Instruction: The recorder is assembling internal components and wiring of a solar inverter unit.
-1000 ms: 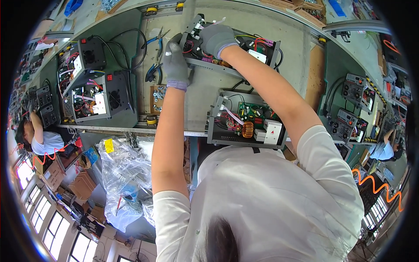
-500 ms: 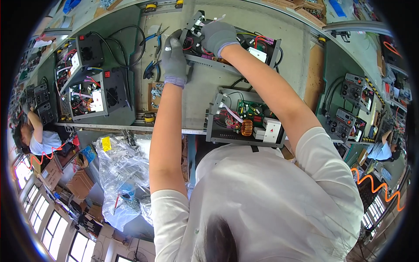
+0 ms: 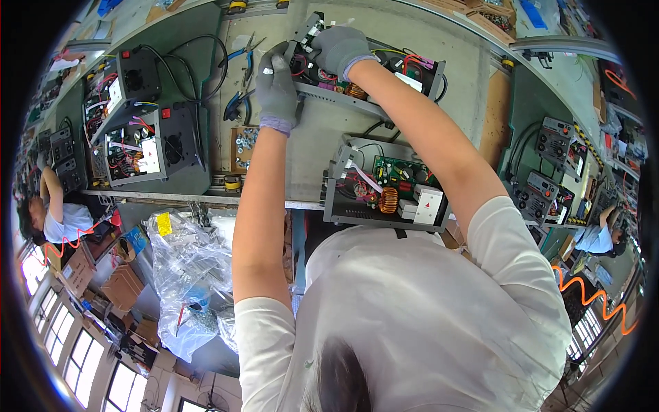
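An open dark metal chassis lies at the far middle of the bench, with wires, a copper coil and a white block inside. My left hand, in a grey glove, closes on its left end panel from outside. My right hand, gloved too, reaches over the chassis with its fingers bent down by the wires and white connectors behind that panel. Its fingertips and whatever they grip are hidden. Nearer me sits a second open chassis with a green circuit board, a copper coil and a white block.
Pliers and a small tray of screws lie left of my left hand. More open units with black cables stand on the left, others on the right. Plastic bags hang below the bench's front edge. Other people work at both sides.
My right hand has shifted slightly left and lower over the wires. The chassis has turned a little, its right end moving slightly right. My left hand keeps its hold on the end panel.
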Motion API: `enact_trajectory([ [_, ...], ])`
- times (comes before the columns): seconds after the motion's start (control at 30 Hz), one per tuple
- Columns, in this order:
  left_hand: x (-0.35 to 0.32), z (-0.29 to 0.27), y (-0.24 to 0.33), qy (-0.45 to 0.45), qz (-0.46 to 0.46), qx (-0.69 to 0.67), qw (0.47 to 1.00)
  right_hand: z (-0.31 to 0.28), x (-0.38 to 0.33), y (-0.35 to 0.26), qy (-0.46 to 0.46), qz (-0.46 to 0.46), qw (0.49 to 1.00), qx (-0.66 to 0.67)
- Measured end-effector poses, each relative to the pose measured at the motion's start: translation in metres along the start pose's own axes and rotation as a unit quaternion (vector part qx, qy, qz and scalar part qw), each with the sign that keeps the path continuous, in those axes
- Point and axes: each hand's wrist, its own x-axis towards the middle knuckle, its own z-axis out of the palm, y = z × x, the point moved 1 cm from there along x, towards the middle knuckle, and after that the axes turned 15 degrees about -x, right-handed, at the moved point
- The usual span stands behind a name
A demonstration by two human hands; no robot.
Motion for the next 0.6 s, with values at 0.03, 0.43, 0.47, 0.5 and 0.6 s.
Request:
enact_trajectory([
  [0.03,0.003,-0.001,-0.008,-0.002,-0.002,0.0,1.0,0.002,0.0,0.001,-0.002,0.002,1.0,0.0],
  [0.43,0.012,-0.001,-0.002,-0.004,0.058,0.304,0.951,-0.01,-0.039,-0.005,0.153,0.017,0.983,0.098],
  [0.47,0.01,0.007,0.006,-0.008,0.062,0.303,0.951,-0.012,-0.047,-0.007,0.167,-0.027,0.977,0.132],
  [0.5,0.009,0.014,0.014,-0.001,0.089,0.329,0.94,-0.012,-0.05,-0.007,0.18,-0.07,0.967,0.165],
  [0.6,0.013,0.029,0.029,-0.033,0.112,0.39,0.913,0.003,-0.042,-0.007,0.147,-0.002,0.966,0.212],
])
